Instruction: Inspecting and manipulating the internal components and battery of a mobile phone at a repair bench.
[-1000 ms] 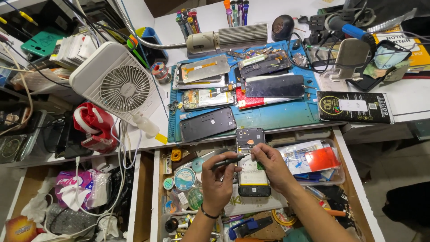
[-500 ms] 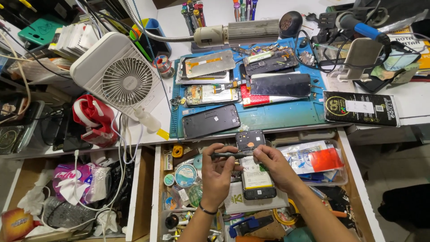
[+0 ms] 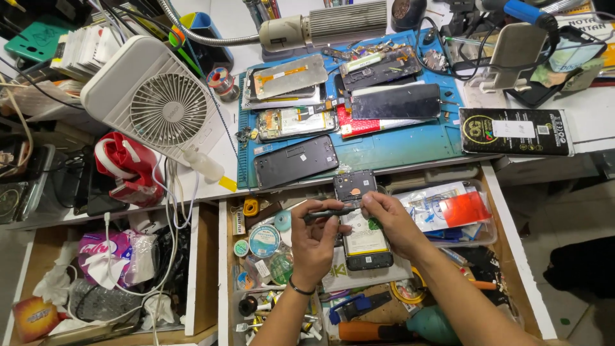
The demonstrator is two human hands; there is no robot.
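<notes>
- Table (image 3: 596, 122): white top, crowded along its near edge; the blue work mat (image 3: 397, 150) runs almost to that edge and carries several opened phones and screens, a black back cover (image 3: 296, 160) nearest the front.
- Open drawer (image 3: 506, 218): pulled out below the table edge, wooden walls left and right; its floor is packed with tape rolls, tins and tools, so the only free room for my hands is the air above the clutter.
- Left flank: white desk fan (image 3: 157, 106) leans over the table edge, cables hanging from it into a second open drawer (image 3: 198, 269) with bags and wires.
- Right flank: clear plastic tray (image 3: 442, 211) with an orange-red packet sits just beside my right wrist; bare floor lies past the drawer wall.
- Opened phone (image 3: 359, 221): lies lengthwise over the middle of the drawer, back removed, dark upper section towards the table, pale battery area in the middle, between my two hands.
- My left hand (image 3: 314, 240): fingers curled closed around a thin dark tool (image 3: 330, 213), held level, its tip pointing right over the phone's upper half.
- My right hand (image 3: 397, 221): fingers bent down, pinching at the phone's right edge near the tool tip, thumb side touching the phone.
- Hard to tell: the tool's tip is hidden under my right fingers; what the fingertips grip is too small to make out; the phone's lower right edge is covered by my right wrist; the items at the drawer front are cut off by the frame.
</notes>
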